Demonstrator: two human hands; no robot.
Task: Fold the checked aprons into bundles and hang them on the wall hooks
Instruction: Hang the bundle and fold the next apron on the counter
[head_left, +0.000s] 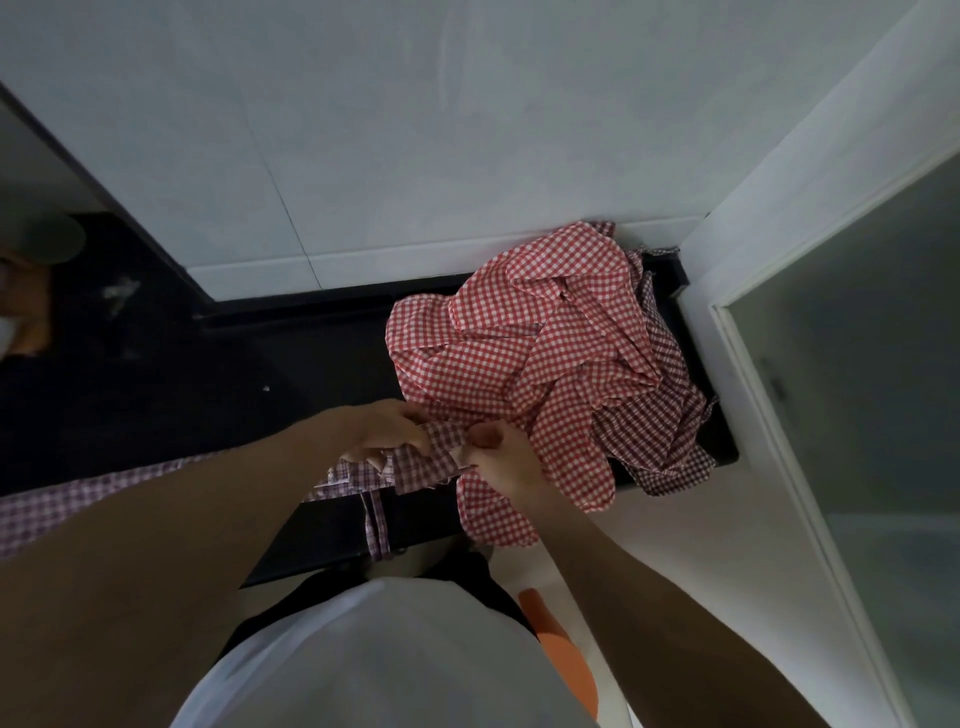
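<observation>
We look down on a white wall (363, 130) filling the frame from ten to one o'clock, with a white door frame (769, 291) running down at three o'clock. Below the wall lies a black counter (218, 374), spreading from nine o'clock to the centre. On it, at two o'clock from centre, sits a heap of red checked aprons (540, 353), crumpled against the corner. At centre, our left hand (384, 431) and right hand (504, 457) each grip, fingers curled, a rolled purple checked apron (426, 457); its strap (376, 525) hangs over the counter edge at six o'clock.
</observation>
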